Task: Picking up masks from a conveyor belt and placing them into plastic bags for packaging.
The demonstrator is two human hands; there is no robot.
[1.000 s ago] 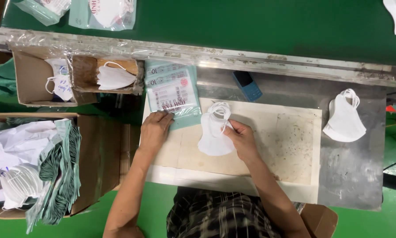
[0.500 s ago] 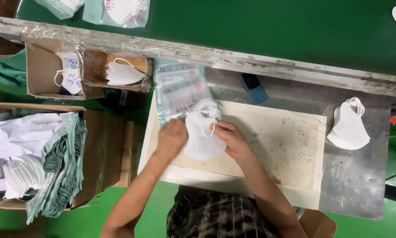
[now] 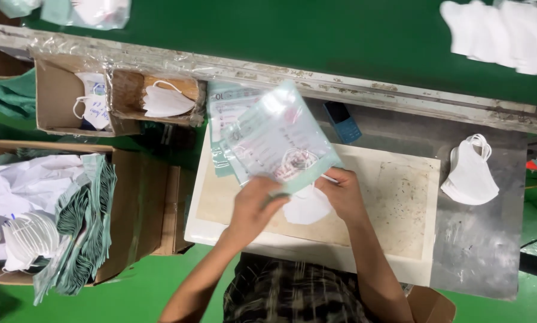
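A worker's left hand (image 3: 253, 206) and right hand (image 3: 340, 191) are gripping a clear printed pouch (image 3: 280, 140), sliding a white mask (image 3: 307, 206) inside. Spare masks (image 3: 469, 173) are lying at three o'clock. Next, seating it fully likely calls for a steady push.

left hand (image 3: 253, 206): now lifts a clear, green-edged plastic pouch (image 3: 280, 140) off the stack, pinched at the fingertips | folded white face mask (image 3: 306, 206): now half inside the pouch mouth, under the right hand (image 3: 340, 191) fingers
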